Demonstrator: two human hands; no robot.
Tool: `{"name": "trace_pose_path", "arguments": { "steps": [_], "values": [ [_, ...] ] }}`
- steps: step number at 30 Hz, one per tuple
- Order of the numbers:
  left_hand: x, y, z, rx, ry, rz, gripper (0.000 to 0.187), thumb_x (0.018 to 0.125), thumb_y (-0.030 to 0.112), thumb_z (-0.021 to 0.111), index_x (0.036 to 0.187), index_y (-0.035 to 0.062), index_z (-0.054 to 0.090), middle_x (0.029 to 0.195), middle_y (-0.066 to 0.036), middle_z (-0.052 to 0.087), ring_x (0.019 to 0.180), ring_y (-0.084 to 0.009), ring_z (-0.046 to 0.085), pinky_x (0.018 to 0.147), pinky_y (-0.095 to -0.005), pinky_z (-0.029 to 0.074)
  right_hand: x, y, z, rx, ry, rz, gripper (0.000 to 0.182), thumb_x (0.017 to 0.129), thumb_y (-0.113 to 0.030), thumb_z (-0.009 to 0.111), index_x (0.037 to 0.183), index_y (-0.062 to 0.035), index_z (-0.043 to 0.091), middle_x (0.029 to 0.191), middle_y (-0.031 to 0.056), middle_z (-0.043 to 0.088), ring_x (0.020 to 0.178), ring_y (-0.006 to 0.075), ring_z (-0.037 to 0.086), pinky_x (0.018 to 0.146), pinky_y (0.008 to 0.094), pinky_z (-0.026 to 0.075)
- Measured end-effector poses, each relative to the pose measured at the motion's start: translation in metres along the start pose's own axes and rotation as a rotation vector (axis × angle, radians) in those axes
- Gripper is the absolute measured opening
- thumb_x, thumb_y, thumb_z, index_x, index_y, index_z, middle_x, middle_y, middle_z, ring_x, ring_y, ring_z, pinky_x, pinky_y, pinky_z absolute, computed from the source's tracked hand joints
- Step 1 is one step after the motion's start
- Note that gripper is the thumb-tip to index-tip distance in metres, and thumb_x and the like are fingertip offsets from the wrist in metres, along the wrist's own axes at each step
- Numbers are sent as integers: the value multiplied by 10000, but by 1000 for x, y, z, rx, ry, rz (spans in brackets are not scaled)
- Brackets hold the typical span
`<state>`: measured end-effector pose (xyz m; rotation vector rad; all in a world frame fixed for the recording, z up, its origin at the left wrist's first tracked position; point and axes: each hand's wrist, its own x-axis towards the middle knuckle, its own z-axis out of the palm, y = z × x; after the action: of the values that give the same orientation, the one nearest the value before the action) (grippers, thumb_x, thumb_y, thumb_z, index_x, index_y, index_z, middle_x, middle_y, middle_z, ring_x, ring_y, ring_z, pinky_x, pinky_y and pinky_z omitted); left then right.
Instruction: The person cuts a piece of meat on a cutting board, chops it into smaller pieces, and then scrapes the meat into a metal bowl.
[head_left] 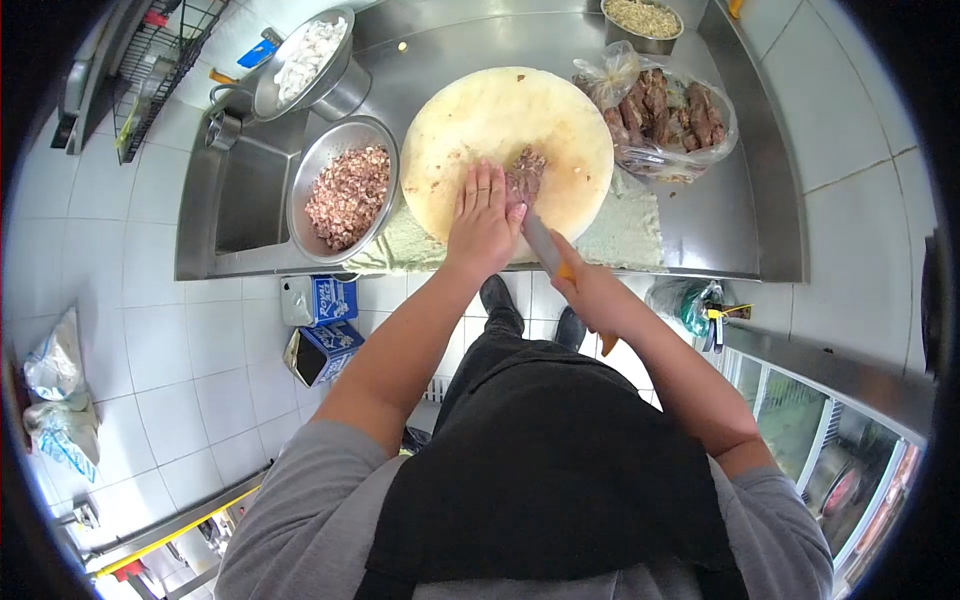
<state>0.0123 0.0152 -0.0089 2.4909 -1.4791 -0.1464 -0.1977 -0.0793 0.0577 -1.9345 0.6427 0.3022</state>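
A piece of dark meat lies on the round pale cutting board. My left hand is spread flat on the board at the meat's left side, its thumb touching the meat. In my right hand is the orange handle of a knife, fingers wrapped round it. The blade points up and left, with its tip at the near end of the meat. Left of the board stands a metal bowl of chopped meat. A clear plastic bag of meat chunks lies to the right.
The board rests on a pale green cloth on the steel counter. A metal bowl of white pieces stands at the back left beside a sink. At the back right is a container of light chopped food.
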Motion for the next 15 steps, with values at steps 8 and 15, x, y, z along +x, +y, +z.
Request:
{"name": "trace_pose_path", "arguments": {
  "steps": [8,15],
  "values": [
    [3,-6,5,-51,80,-24,687,1082,402,407,1606,-22,275,1673,-251,259,1574,-386,199,1279,-490,159,-61,-17,-31,-298,-153,192,716,1050,-277,545,1658,-266,166,1050,261,729,968,432,711,871,524,543],
    [18,18,-9,-421,162,-167,678,1018,409,580,1504,-44,443,1524,-265,467,1418,-420,422,1192,-495,333,-110,3,-73,-315,-3,119,681,1041,-280,562,1645,-254,249,1014,263,723,951,437,706,856,525,540]
  ]
}}
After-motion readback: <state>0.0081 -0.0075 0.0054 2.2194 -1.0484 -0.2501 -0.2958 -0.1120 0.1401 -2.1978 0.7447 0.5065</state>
